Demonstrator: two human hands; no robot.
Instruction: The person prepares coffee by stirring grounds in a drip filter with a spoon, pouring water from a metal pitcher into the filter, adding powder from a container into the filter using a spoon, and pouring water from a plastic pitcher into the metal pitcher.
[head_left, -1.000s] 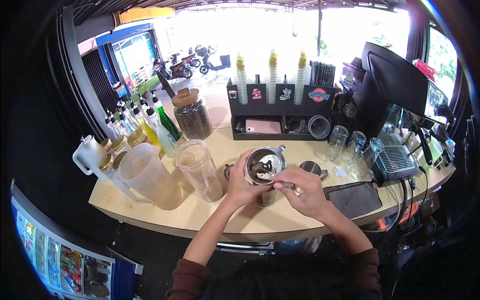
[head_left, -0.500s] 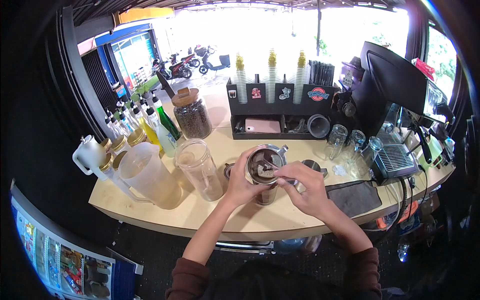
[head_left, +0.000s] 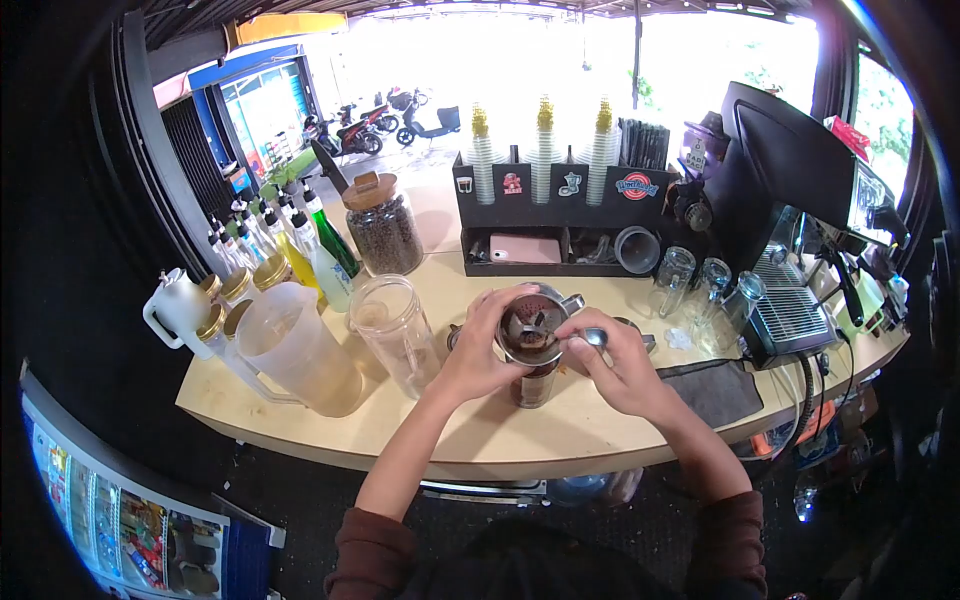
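A round metal strainer (head_left: 518,352) sits over a glass (head_left: 535,390) holding dark reddish-brown contents. Its inside looks dotted with small holes, and some dark liquid lies in the bottom. My left hand (head_left: 478,350) is wrapped round the strainer's left side. Between the thumb and fingers of my right hand (head_left: 622,368) is a metal spoon (head_left: 595,337), its far end dipping inside the strainer. To the left stands a tall clear blender jar (head_left: 388,318), apart from my hand. Behind my right fingers, a metal cup is partly hidden.
At the left are a plastic pitcher (head_left: 290,345), several syrup bottles (head_left: 325,235) and a jar of coffee beans (head_left: 383,235). A black organizer (head_left: 560,265) with stacked cups stands at the back. Glasses (head_left: 715,290), a dark cloth (head_left: 710,392) and an espresso machine (head_left: 790,310) are on the right.
My right hand has shifted slightly, and the spoon's handle has turned up toward the right. The glass below looks darker and redder. My left hand keeps its hold on the strainer.
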